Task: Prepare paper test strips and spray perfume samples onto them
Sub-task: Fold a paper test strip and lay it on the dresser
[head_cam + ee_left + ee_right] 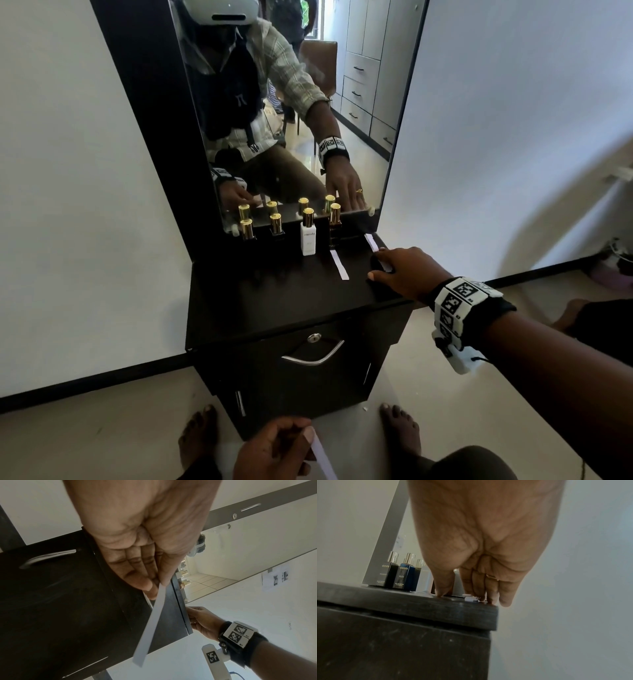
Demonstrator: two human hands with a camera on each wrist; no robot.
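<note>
Four gold-capped perfume bottles stand in a row before the mirror, among them a white bottle [308, 238], a black bottle [390, 574] and a blue bottle [405, 576]. One white paper strip [339, 265] lies loose on the dark cabinet top [274, 291]. A second strip [371, 242] lies near the right edge, and my right hand [381, 264] presses its near end flat with straight fingers [491, 595]. Down in front of the cabinet, my left hand [305, 435] pinches a third strip [150, 626] between thumb and fingers [145, 584].
A tall mirror [291, 102] backs the cabinet top and reflects the bottles and me. Below the top is a drawer with a curved metal handle [313, 358] and a lock. My bare feet stand on the tiled floor on either side of the cabinet base.
</note>
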